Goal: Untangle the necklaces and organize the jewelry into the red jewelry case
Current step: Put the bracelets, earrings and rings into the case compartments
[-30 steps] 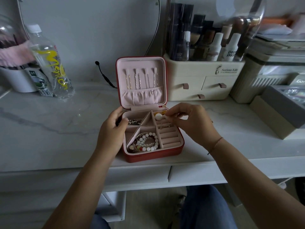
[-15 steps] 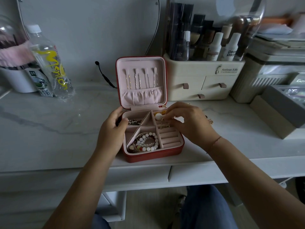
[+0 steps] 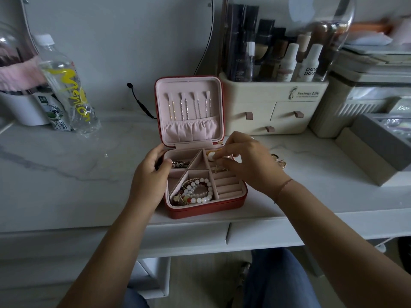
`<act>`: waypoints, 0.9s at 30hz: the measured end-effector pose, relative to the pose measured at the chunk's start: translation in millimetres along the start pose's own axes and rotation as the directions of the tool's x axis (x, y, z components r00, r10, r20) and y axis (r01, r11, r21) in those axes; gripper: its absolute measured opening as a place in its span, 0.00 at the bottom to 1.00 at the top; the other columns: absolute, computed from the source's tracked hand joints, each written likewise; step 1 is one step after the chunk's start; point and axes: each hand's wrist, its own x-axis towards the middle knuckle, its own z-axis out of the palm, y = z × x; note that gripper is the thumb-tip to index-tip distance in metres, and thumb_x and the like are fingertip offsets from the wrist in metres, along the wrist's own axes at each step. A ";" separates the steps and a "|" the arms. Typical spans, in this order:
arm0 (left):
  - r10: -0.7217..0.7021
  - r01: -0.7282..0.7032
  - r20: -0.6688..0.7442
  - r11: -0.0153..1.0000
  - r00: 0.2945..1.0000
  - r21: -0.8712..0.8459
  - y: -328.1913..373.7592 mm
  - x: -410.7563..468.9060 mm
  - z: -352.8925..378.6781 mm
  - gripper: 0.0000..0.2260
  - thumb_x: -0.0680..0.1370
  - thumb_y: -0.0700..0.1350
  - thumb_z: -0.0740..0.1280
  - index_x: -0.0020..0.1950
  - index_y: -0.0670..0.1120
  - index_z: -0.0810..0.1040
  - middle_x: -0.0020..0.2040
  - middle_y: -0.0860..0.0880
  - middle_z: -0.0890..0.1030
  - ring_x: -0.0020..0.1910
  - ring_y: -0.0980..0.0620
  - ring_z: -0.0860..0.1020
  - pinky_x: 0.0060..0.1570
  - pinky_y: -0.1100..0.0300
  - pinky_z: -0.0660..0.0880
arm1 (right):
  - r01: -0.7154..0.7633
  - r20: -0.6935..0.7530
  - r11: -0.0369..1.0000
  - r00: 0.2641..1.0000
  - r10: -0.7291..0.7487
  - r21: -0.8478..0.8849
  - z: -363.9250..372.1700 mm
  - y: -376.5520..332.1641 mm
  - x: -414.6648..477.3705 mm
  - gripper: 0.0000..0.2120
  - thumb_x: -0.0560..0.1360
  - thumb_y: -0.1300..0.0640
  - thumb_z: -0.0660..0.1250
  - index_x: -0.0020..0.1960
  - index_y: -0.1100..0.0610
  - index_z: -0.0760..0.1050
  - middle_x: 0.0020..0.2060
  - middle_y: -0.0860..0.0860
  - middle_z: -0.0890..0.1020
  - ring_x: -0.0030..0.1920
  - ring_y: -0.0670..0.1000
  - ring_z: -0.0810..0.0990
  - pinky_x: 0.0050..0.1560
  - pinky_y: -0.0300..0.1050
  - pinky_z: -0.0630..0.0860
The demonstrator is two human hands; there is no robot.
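Near the front edge of the white table (image 3: 66, 174) sits an open red case (image 3: 206, 210) lined in pink. Its lid stands upright with thin chains (image 3: 189, 105) hanging inside, and beaded bracelets (image 3: 195, 192) are heaped in the front compartment. The left hand (image 3: 151, 174) grips the case's left wall, thumb curled over the rim, while the right hand (image 3: 251, 161) reaches over the back right compartment, thumb and forefinger pinching a white bead (image 3: 211, 156).
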 end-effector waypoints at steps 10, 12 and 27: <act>0.013 -0.013 -0.001 1.000 1.000 -0.007 0.5 -0.5 -0.2 0.17 0.79 0.38 0.61 0.65 0.55 0.74 0.54 0.61 0.78 0.56 0.63 0.75 0.56 0.66 0.69 | -0.101 0.067 0.995 0.993 0.100 0.016 -3.6 1.6 11.2 0.06 0.67 0.52 0.76 0.42 0.53 0.83 0.40 0.50 0.76 0.36 0.42 0.70 0.39 0.38 0.70; 0.013 -0.013 0.002 1.000 1.000 -0.008 0.0 -0.6 -0.3 0.17 0.80 0.38 0.61 0.65 0.55 0.74 0.54 0.62 0.78 0.55 0.64 0.75 0.54 0.68 0.68 | -0.087 0.080 0.996 0.993 0.088 -0.011 -4.6 2.2 11.7 0.07 0.67 0.51 0.76 0.42 0.53 0.83 0.40 0.51 0.77 0.37 0.44 0.71 0.39 0.39 0.70; 0.031 -0.031 -0.004 0.999 1.000 -0.009 0.5 0.5 0.1 0.17 0.79 0.37 0.61 0.63 0.57 0.73 0.51 0.68 0.76 0.51 0.73 0.73 0.52 0.71 0.67 | -0.101 0.162 0.993 0.983 0.091 0.055 -14.1 4.7 4.2 0.07 0.69 0.50 0.74 0.44 0.52 0.84 0.40 0.47 0.76 0.38 0.42 0.72 0.38 0.30 0.68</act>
